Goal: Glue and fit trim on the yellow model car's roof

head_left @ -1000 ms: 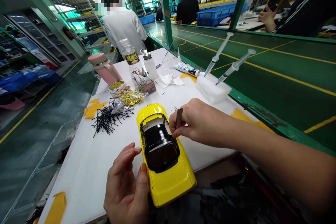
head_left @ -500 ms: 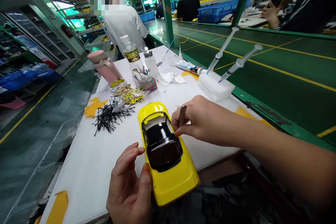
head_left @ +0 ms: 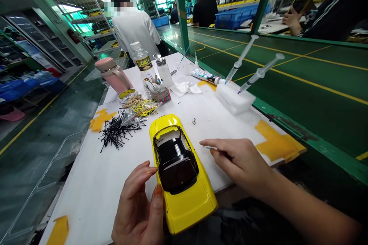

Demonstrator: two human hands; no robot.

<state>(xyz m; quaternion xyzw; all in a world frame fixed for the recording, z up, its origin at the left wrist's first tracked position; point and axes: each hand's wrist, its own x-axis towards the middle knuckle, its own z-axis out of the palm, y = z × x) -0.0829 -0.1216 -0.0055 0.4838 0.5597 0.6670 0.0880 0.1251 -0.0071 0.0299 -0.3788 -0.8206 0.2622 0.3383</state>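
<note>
Head view, from the left: a flat strip of orange-yellow tape (head_left: 59, 231) lies at the near left of the white tabletop (head_left: 94, 183). Farther back, a pink flask with a handle (head_left: 112, 74) stands behind some ragged orange-yellow tape pieces (head_left: 100, 121) and a tangled heap of thin black sticks (head_left: 117, 134). The left hand (head_left: 138, 203) is curved and loosely open, thumb and fingertips against the left side of a glossy yellow toy-car body with a black roof and dark windscreen (head_left: 187, 196); the car rests on the tabletop, its near end reaching over the near edge. Beyond it are a clear plastic bag of yellow pieces (head_left: 140, 110), a clear bottle with a yellow-and-black label (head_left: 143, 62), a whitish bottle with a metal top (head_left: 165, 73) and crumpled white tissue (head_left: 186, 88). A scatter of tiny black specks (head_left: 192, 121) lies right of the car. The right hand (head_left: 237, 157), apart from the car, pinches a slim metal tool (head_left: 208, 147), mostly hidden by the fingers. Behind that hand, two clear syringes (head_left: 240, 59) (head_left: 261, 72) stand tilted in a white foam block (head_left: 234, 98); more orange-yellow tape covers the table's right corner.
</note>
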